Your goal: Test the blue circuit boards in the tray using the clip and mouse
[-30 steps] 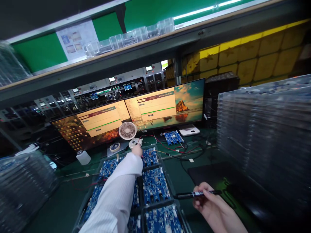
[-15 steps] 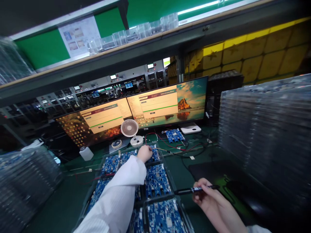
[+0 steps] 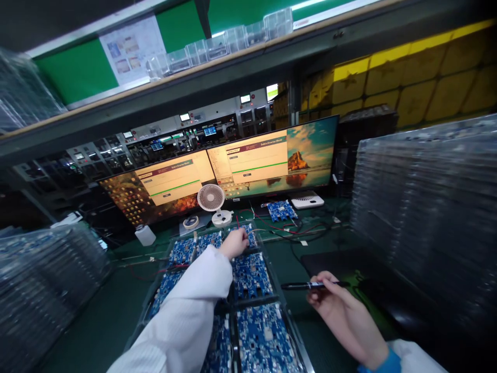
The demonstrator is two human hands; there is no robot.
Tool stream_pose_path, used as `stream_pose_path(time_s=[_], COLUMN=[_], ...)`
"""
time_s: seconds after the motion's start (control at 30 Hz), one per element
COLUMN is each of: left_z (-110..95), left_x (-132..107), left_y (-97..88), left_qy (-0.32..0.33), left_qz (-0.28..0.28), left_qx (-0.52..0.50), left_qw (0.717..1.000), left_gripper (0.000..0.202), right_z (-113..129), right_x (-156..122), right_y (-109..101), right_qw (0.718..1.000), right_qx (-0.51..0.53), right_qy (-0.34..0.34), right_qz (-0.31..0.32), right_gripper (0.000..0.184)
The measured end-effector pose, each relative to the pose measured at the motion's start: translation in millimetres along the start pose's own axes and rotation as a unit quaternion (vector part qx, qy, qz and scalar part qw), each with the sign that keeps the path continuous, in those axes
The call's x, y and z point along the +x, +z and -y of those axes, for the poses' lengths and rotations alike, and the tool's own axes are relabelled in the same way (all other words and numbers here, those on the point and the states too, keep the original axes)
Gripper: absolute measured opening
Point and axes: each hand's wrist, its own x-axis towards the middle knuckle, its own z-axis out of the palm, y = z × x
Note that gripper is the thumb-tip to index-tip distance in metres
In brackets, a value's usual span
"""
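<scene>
My left hand [image 3: 234, 242], in a white sleeve, reaches over a clear tray [image 3: 280, 299] of several blue circuit boards [image 3: 251, 274]. Its fingers rest curled on the far board [image 3: 249, 234], where thin wires run in; whether it grips anything is unclear. My right hand [image 3: 341, 316] is lower right, over the green bench, holding a black marker pen [image 3: 310, 285] that points left toward the tray.
Two wide monitors [image 3: 248, 166] stand at the back with a small white fan [image 3: 212, 199] in front. A lone blue board [image 3: 281, 210] with red and black wires [image 3: 287, 230] lies behind the tray. Tall stacks of clear trays [image 3: 423, 207] flank right and left [image 3: 42, 280]. A black mat [image 3: 373, 280] lies at right.
My left hand has pulled back from the fan's base to the far board in the tray. The right hand with the pen has stayed roughly in place; the view has shifted.
</scene>
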Motion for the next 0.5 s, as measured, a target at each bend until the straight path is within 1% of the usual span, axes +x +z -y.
stream_pose_path(time_s=[0.1, 0.17, 0.23, 0.37, 0.5], left_z=[-2, -2, -1, 2, 4], left_x=[-35, -53, -64, -68, -66], left_y=[8.8, 17.6, 26.5, 39.9, 46.5], left_qy=[0.024, 0.027, 0.025, 0.02, 0.024], left_qz=[0.03, 0.032, 0.024, 0.004, -0.013], left_qx=[-0.058, -0.083, -0.101, -0.137, -0.16], left_qw=[0.998, 0.996, 0.994, 0.99, 0.987], left_gripper=[0.011, 0.012, 0.013, 0.014, 0.015], right_z=[2, 2, 2, 1, 2], right_x=[0, 0, 0, 0, 1], right_y=[-1, 0, 0, 0, -2], right_qw=[1.0, 1.0, 1.0, 1.0, 1.0], right_qx=[0.01, 0.013, 0.014, 0.014, 0.016], right_qy=[-0.001, 0.0, 0.001, 0.001, -0.005], right_qz=[-0.013, -0.016, -0.016, -0.016, -0.016], right_gripper=[0.032, 0.033, 0.033, 0.034, 0.034])
